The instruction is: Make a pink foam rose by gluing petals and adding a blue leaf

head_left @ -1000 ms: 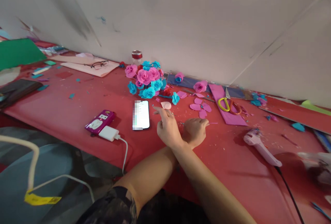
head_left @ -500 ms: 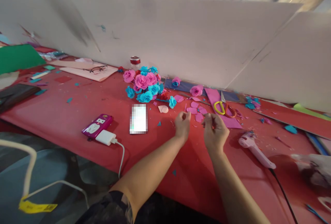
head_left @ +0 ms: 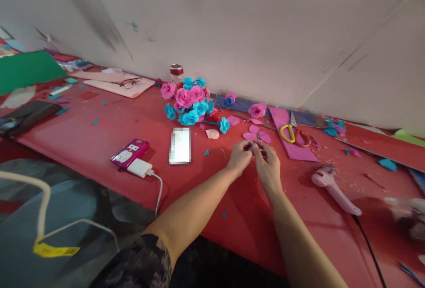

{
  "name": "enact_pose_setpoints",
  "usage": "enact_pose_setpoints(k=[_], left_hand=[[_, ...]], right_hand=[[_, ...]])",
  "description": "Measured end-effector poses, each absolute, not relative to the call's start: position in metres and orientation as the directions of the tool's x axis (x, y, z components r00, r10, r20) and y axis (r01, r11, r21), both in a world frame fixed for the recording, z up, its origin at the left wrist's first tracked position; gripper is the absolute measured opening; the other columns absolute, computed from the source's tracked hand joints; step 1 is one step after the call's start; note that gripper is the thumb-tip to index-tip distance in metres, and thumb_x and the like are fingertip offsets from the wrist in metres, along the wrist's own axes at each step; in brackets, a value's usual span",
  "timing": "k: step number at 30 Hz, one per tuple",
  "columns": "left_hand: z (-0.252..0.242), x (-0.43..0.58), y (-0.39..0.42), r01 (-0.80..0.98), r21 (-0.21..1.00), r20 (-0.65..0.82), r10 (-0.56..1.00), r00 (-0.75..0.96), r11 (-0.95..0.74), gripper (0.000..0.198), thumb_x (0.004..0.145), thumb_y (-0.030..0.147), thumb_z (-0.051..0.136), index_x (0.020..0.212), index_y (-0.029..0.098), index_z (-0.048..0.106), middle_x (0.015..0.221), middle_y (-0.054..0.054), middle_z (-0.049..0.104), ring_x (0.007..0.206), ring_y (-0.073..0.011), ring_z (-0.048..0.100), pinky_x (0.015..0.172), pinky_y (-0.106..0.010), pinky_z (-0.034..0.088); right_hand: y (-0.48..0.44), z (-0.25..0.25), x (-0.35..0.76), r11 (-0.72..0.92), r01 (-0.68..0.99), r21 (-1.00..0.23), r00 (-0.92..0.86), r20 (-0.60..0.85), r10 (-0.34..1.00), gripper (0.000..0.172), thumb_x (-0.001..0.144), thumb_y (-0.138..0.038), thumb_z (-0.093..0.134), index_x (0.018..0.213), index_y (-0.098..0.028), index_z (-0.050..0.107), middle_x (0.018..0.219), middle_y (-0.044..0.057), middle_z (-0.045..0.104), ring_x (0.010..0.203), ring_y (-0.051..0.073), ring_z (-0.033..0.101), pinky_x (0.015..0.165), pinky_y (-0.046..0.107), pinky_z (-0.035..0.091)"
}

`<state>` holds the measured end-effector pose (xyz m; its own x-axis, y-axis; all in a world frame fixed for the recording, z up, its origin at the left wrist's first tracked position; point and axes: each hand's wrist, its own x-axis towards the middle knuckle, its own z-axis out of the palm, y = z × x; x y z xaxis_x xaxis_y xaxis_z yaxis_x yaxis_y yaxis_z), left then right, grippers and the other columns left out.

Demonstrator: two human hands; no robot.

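Note:
My left hand (head_left: 239, 158) and my right hand (head_left: 267, 164) meet fingertip to fingertip over the red table. Both are closed in a pinch; whatever lies between the fingers is too small or hidden to name. Just beyond them are loose pink paper petals (head_left: 264, 136). Left of the petals is a blue paper flower (head_left: 225, 125), near a bunch of pink and blue paper flowers (head_left: 185, 97). Scissors (head_left: 287, 133) with yellow and orange handles rest on a pink paper strip (head_left: 303, 153) to the right of my hands.
A pink glue gun (head_left: 335, 189) with a black cord lies at the right. On the left are a bright blurred-out rectangle (head_left: 180, 146) and a purple power strip (head_left: 130, 153) with a white charger (head_left: 140, 168). A pale partition (head_left: 212, 35) stands along the back edge.
My hands were apart and have come together, the right one moving left to meet the left. The view has tilted down a little.

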<state>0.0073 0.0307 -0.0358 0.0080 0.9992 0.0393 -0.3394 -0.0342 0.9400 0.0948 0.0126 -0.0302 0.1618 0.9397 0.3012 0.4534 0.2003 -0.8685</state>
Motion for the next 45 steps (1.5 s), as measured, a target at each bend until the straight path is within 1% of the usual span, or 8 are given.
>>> enact_pose_setpoints(k=[4, 11, 17, 24, 29, 32, 38, 45], left_hand=[[-0.036, 0.007, 0.029, -0.242, 0.966, 0.130, 0.983, 0.130, -0.096, 0.015, 0.073, 0.015, 0.052, 0.079, 0.015, 0.066, 0.072, -0.002, 0.061, 0.070, -0.0116, 0.051, 0.071, -0.025, 0.042], [-0.037, 0.006, 0.027, -0.113, 0.991, 0.086, 0.984, 0.157, -0.068, 0.017, 0.077, 0.019, 0.051, 0.075, 0.013, 0.067, 0.059, 0.001, 0.051, 0.057, -0.0091, 0.042, 0.058, -0.022, 0.037], [-0.039, 0.007, 0.025, -0.165, 0.986, 0.041, 0.978, 0.203, -0.007, 0.019, 0.077, 0.019, 0.052, 0.081, 0.011, 0.069, 0.067, -0.004, 0.064, 0.063, -0.0121, 0.055, 0.069, -0.028, 0.046], [-0.044, 0.005, 0.027, -0.088, 0.996, 0.037, 0.989, 0.141, -0.025, 0.019, 0.075, 0.027, 0.060, 0.079, 0.012, 0.071, 0.074, -0.004, 0.070, 0.079, -0.0182, 0.062, 0.081, -0.032, 0.047], [-0.045, 0.006, 0.026, -0.201, 0.980, 0.035, 0.987, 0.158, -0.002, 0.026, 0.076, 0.035, 0.060, 0.083, 0.012, 0.072, 0.071, -0.005, 0.070, 0.068, -0.0162, 0.064, 0.075, -0.033, 0.051], [-0.045, 0.006, 0.026, -0.212, 0.977, 0.046, 0.981, 0.188, -0.005, 0.030, 0.075, 0.038, 0.062, 0.085, 0.012, 0.073, 0.070, -0.005, 0.070, 0.064, -0.0153, 0.063, 0.073, -0.033, 0.052], [-0.045, 0.002, 0.027, 0.041, 0.996, 0.079, 0.990, 0.120, -0.085, 0.028, 0.078, 0.037, 0.059, 0.085, 0.014, 0.074, 0.077, -0.004, 0.073, 0.080, -0.0205, 0.064, 0.076, -0.032, 0.049], [-0.043, -0.003, 0.028, 0.164, 0.978, 0.104, 0.984, 0.144, -0.127, 0.024, 0.079, 0.027, 0.055, 0.087, 0.016, 0.074, 0.080, -0.005, 0.074, 0.081, -0.0204, 0.066, 0.074, -0.029, 0.049]], right_hand=[[0.014, -0.028, 0.099, 0.221, 0.413, -0.883, 0.252, 0.344, 0.904, 0.032, 0.080, -0.044, 0.059, 0.094, -0.018, 0.070, 0.096, 0.009, 0.064, 0.081, 0.018, 0.061, 0.073, 0.032, 0.048], [0.017, -0.034, 0.102, 0.222, 0.255, -0.941, 0.303, 0.296, 0.906, 0.030, 0.075, -0.043, 0.064, 0.088, -0.017, 0.069, 0.085, 0.006, 0.066, 0.074, 0.016, 0.060, 0.068, 0.030, 0.047], [0.019, -0.037, 0.103, 0.189, 0.270, -0.944, 0.298, 0.268, 0.916, 0.026, 0.074, -0.042, 0.065, 0.081, -0.017, 0.070, 0.080, 0.004, 0.065, 0.068, 0.015, 0.056, 0.064, 0.028, 0.045], [0.020, -0.037, 0.104, 0.239, 0.325, -0.915, 0.211, 0.317, 0.925, 0.022, 0.080, -0.034, 0.055, 0.079, -0.017, 0.070, 0.086, 0.007, 0.065, 0.082, 0.019, 0.059, 0.079, 0.033, 0.045], [0.017, -0.033, 0.100, 0.131, 0.147, -0.981, 0.240, 0.163, 0.957, 0.029, 0.076, -0.041, 0.061, 0.088, -0.016, 0.068, 0.079, 0.004, 0.066, 0.068, 0.016, 0.059, 0.068, 0.030, 0.048], [0.018, -0.033, 0.101, 0.119, 0.140, -0.983, 0.299, 0.157, 0.941, 0.029, 0.072, -0.043, 0.065, 0.081, -0.016, 0.067, 0.070, 0.002, 0.064, 0.059, 0.013, 0.056, 0.060, 0.027, 0.046], [0.018, -0.033, 0.102, 0.151, 0.259, -0.954, 0.220, 0.211, 0.952, 0.027, 0.078, -0.040, 0.058, 0.083, -0.017, 0.069, 0.079, 0.005, 0.069, 0.074, 0.017, 0.061, 0.073, 0.030, 0.045], [0.019, -0.036, 0.103, 0.184, 0.281, -0.942, 0.239, 0.255, 0.937, 0.025, 0.076, -0.041, 0.060, 0.077, -0.017, 0.066, 0.071, 0.004, 0.066, 0.068, 0.018, 0.059, 0.068, 0.031, 0.046]])
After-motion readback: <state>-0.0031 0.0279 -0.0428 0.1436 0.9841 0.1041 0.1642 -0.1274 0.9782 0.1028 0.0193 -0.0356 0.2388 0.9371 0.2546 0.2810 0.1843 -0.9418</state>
